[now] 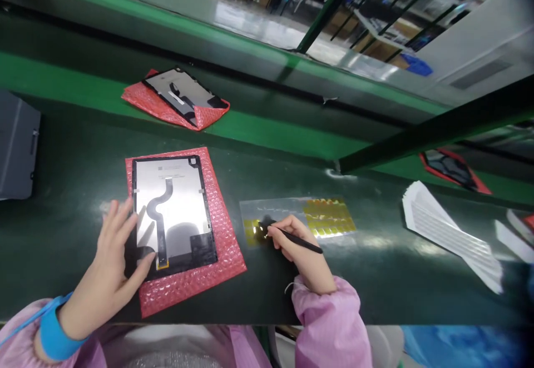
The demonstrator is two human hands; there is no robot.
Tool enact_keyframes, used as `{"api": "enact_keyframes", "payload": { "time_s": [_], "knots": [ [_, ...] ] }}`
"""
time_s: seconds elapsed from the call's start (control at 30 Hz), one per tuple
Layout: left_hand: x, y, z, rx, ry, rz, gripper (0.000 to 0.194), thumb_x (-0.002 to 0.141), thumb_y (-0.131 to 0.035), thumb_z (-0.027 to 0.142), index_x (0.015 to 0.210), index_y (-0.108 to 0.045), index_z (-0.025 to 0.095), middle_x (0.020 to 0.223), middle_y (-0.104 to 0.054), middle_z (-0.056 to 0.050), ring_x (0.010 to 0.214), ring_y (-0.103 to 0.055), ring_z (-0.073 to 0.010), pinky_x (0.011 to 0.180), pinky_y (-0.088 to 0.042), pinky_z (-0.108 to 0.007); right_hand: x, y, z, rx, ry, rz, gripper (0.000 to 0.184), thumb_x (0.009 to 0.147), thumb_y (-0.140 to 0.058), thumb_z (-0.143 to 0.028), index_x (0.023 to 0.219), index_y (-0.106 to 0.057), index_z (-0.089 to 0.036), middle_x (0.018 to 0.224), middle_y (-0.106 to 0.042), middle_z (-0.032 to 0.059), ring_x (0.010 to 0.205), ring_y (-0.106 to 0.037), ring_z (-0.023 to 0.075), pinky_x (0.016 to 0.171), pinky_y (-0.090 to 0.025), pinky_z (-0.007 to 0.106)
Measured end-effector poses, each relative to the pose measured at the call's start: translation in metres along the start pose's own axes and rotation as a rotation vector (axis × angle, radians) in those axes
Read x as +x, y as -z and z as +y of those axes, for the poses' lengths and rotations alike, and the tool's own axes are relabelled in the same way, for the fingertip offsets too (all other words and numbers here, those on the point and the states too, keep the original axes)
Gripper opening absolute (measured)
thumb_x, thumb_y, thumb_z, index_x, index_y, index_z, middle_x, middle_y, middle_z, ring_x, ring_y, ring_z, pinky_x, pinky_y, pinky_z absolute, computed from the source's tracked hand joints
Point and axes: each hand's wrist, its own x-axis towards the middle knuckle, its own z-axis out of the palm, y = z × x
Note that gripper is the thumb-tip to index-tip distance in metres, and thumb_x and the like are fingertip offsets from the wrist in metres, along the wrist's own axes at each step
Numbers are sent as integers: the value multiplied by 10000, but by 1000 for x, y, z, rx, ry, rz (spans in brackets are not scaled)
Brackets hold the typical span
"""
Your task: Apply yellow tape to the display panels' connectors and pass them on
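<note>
A tablet display panel (187,201) with a silvery back and black border lies on a red bubble-wrap pouch (227,245). A grey ribbon cable (161,229) curves down the panel to a gold end near its lower edge. My left hand (110,262) rests over the panel's left side, fingers spread, the thumb near the cable's lower end. Black tweezers (302,242) are pinched in my right hand (294,237). Their tips are over the left part of a clear sheet of yellow film stickers (329,216); whether they grip a sticker I cannot tell.
Another panel in a red pouch (167,101) leans at the back ledge. A grey box (19,145) stands at far left. White paper strips (448,229) lie to the right, below a green metal post (417,129). A further red pouch (454,170) sits behind them.
</note>
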Motion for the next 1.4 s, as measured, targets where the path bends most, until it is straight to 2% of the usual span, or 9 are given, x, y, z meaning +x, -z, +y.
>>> {"api": "enact_keyframes", "payload": {
  "time_s": [0.1,0.27,0.37,0.53,0.7,0.9,1.17,1.4],
  "knots": [
    [-9,5,2,29,-75,-80,770,946,-544,168,1580,-149,355,1658,-222,-33,1530,-144,-362,1210,-195,-669,-1,0,3,15,20,15,454,668,-804,-583,722,-586,-189,520,-569,-42,360,-346,49,354,-215,177],
    [-26,6,-1,41,-90,-161,667,959,-532,182,1553,-252,301,1550,-446,-77,1487,-307,-329,1180,-345,-611,-16,-9,5,164,67,-12,380,715,-819,-483,699,-569,-197,580,-613,-9,426,-444,74,357,-223,156],
    [-30,7,-1,52,-75,-205,608,966,-524,190,1525,-304,284,1479,-537,-84,1453,-381,-304,1158,-405,-578,-33,-30,2,291,145,-47,362,763,-802,-421,667,-528,-206,613,-634,-13,430,-505,81,362,-278,164],
    [-29,10,1,103,-68,-287,494,974,-515,188,1459,-425,208,1485,-527,-110,1464,-361,-274,1164,-421,-509,-60,-83,-7,336,217,-221,263,847,-745,-316,693,-566,-201,627,-672,-14,422,-574,81,424,-432,189],
    [-28,8,0,120,-125,-321,499,974,-517,172,1466,-435,202,1456,-560,-99,1479,-339,-260,1182,-394,-500,-67,-115,-11,225,147,-415,221,871,-717,-328,752,-577,-205,674,-709,16,496,-661,114,346,-412,153],
    [-30,2,-2,140,-175,-305,489,970,-529,161,1452,-447,176,1356,-647,-69,1485,-331,-257,1195,-368,-499,-68,-124,-16,173,112,-410,241,860,-722,-364,746,-579,-207,671,-706,17,516,-692,129,344,-481,145],
    [-32,0,-1,147,-224,-299,393,966,-534,118,1357,-494,138,1402,-614,-70,1500,-291,-270,1223,-298,-498,-72,-126,-16,126,149,-384,152,851,-722,-263,761,-610,-213,668,-718,2,535,-710,140,417,-554,169],
    [-30,1,0,144,-206,-317,388,969,-515,100,1354,-492,144,1408,-609,-65,1497,-299,-262,1224,-301,-493,-72,-126,-16,128,123,-408,127,845,-729,-256,774,-634,-211,693,-734,19,558,-729,154,404,-546,162]
  ]
}}
